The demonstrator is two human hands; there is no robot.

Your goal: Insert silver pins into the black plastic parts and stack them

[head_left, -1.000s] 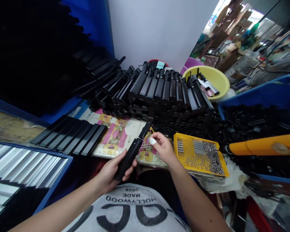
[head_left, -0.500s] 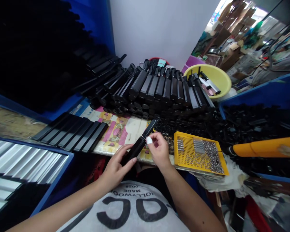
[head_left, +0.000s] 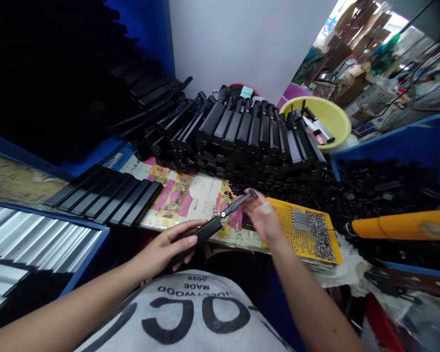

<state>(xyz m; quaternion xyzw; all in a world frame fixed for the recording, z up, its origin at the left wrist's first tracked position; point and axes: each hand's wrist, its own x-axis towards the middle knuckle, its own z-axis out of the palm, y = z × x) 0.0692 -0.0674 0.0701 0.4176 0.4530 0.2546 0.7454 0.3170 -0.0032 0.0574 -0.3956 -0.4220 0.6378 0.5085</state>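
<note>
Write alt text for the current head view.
A left hand grips a jointed black bar; the right hand is at its slim end. Beyond lies a pile of similar bars, with a row of bars at left and a yellow tray at right.

Panel (head_left: 238, 44): pale grey, plain, upright at the back. Yellow basin (head_left: 339, 120): round, right of the panel; contains white, pink and black pieces. Purple basin (head_left: 295, 92): behind the yellow one, partly hidden. Red container (head_left: 238, 85): at the panel's foot, mostly hidden; turquoise slip (head_left: 247, 91) in front. Right-hand crate (head_left: 407, 139): blue; filled with small black parts. Lower-left crate (head_left: 86, 259): blue; contains silvery-white strips (head_left: 55, 239), laid side by side. Sheeting (head_left: 346, 274): whitish, crumpled, lower right. Cartons (head_left: 332, 56): brown, far upper right, among mixed clutter, detail blurred.
</note>
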